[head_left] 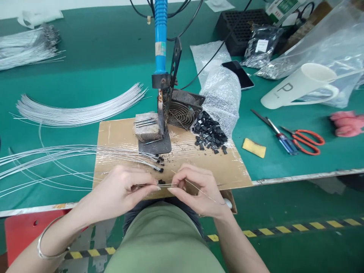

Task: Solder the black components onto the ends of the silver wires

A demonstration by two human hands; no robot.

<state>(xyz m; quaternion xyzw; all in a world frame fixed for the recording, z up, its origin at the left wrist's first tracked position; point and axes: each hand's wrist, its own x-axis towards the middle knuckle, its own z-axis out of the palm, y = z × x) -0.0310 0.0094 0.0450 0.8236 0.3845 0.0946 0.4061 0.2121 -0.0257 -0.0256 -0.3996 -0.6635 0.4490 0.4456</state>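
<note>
"On the L side of the bench (108, 72), what's nearest the hands?"

"White wires (85, 148), long axis approx. L-R, black-tipped ends on the cardboard (119, 131), just beyond the L hand (122, 189)."

"L grip?"

"Thumb + index nipped tight on a thin wire (166, 185), no gap to speak of. Can't tell what's under the other fingers."

"Between hands?"

"Short span of that wire, approx. level, in line w/ both pinches. Small black block (161, 182) beside it, nearer L fingertips than R; can't tell if it's attached. Soldering iron (160, 38) stands beyond, tip down, apart from the wire."

"R grip?"

"R hand (199, 189): thumb + index closed on the same span, from the R side. Thin strand crosses that hand diagonally; can't tell if it's the same wire."

"Further R?"

"Pile of black blocks (210, 131) beyond the R hand, then yellow sponge (254, 148) & scissors (308, 142), well apart."
</note>
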